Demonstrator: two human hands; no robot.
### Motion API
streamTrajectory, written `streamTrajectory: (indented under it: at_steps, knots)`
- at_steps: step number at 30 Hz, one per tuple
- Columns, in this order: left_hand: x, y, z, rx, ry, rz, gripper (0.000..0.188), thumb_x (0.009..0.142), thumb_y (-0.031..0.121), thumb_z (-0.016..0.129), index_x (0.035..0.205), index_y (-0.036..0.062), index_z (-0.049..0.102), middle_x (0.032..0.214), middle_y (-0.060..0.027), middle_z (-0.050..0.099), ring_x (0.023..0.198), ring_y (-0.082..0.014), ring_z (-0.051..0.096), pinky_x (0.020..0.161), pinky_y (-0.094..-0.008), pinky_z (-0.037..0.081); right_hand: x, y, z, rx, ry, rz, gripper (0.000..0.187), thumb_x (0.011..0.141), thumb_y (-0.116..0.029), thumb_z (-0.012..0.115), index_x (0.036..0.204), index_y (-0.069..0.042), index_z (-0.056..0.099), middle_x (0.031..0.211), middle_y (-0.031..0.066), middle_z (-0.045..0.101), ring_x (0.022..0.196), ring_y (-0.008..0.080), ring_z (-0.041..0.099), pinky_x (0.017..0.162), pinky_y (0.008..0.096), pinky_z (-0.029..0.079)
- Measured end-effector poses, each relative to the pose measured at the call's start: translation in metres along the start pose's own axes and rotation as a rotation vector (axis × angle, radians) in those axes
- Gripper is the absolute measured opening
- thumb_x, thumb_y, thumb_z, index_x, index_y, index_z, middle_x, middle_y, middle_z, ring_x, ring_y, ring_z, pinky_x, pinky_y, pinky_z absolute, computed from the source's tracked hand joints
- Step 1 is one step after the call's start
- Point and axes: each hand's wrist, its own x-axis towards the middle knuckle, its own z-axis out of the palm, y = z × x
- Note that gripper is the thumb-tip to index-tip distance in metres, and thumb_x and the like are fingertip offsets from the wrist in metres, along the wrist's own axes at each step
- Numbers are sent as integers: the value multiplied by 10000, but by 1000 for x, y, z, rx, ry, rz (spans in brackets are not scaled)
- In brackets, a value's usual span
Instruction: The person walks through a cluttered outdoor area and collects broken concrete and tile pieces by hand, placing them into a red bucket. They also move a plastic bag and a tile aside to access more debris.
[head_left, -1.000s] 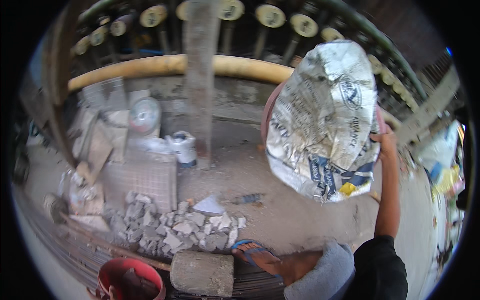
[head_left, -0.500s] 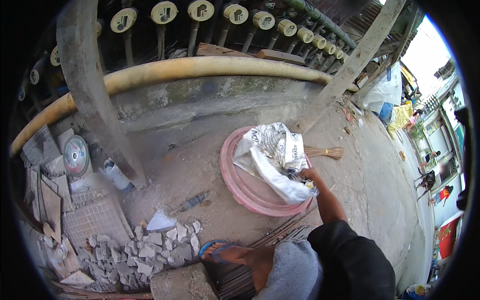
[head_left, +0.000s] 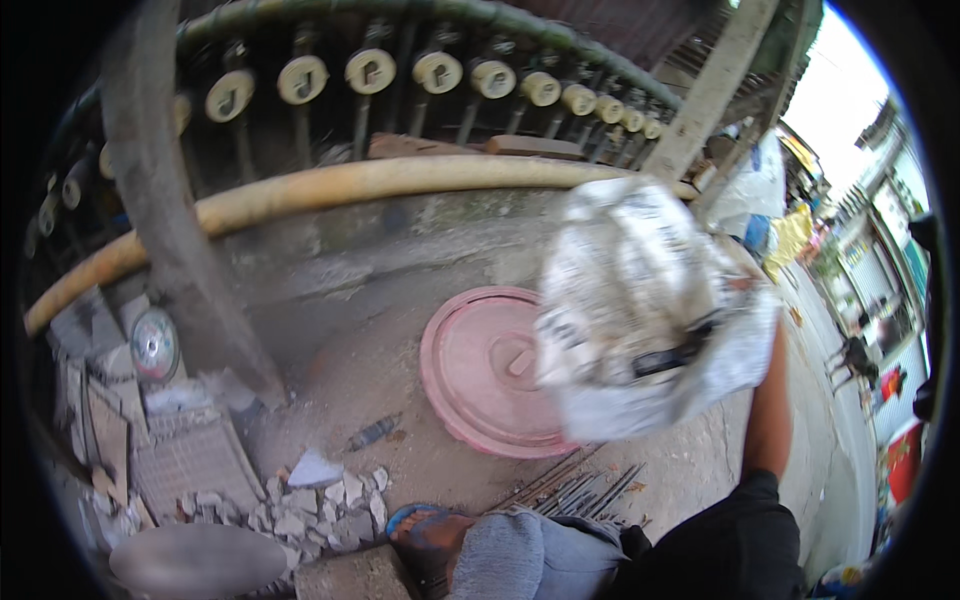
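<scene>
A crumpled white sack (head_left: 610,270) with dark print hangs in the air right of the middle, smeared by motion. My right arm (head_left: 767,420) reaches up to its right side, and the sack hides my fingers; the hand carries the sack. Within its mouth shows a dark object (head_left: 660,362), too blurred to name. Below and left of the sack, a round pink plastic lid (head_left: 475,390) with a raised bar at its centre lies flat on the ground, its right part covered from view. My left hand is out of view.
Broken concrete chunks (head_left: 330,515), stacked tiles (head_left: 195,465) and a disc (head_left: 155,345) lie at left. Thin metal rods (head_left: 590,492) lie near my foot (head_left: 430,528). A yellowish pipe (head_left: 380,182) runs along the low wall beneath several meters (head_left: 370,72). Wooden posts (head_left: 150,180) lean in.
The white sack has been lifted off the pink lid, up and to the right, by my right hand. More of the lid now shows. The view has shifted slightly.
</scene>
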Motion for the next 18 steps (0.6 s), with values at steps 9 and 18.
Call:
streamTrajectory:
  at_steps: [9,18]
  knots:
    - [6,-16,-9,94,54,147,1020,708,534,867,1266,-208,443,1130,-375,621,976,-424,649,855,-509,558,115,-24,-78,-1343,1371,-1092,520,883,-140,591,1365,41,519,1267,258,611,1163,401,586,1049,449,437]
    - [-19,20,-19,-29,57,-5,936,760,362,886,1368,-147,388,1283,-297,591,1106,-355,610,963,-468,500,-4,352,95,-694,216,906,606,870,-345,705,1389,-78,543,1283,181,637,1158,288,622,970,447,502]
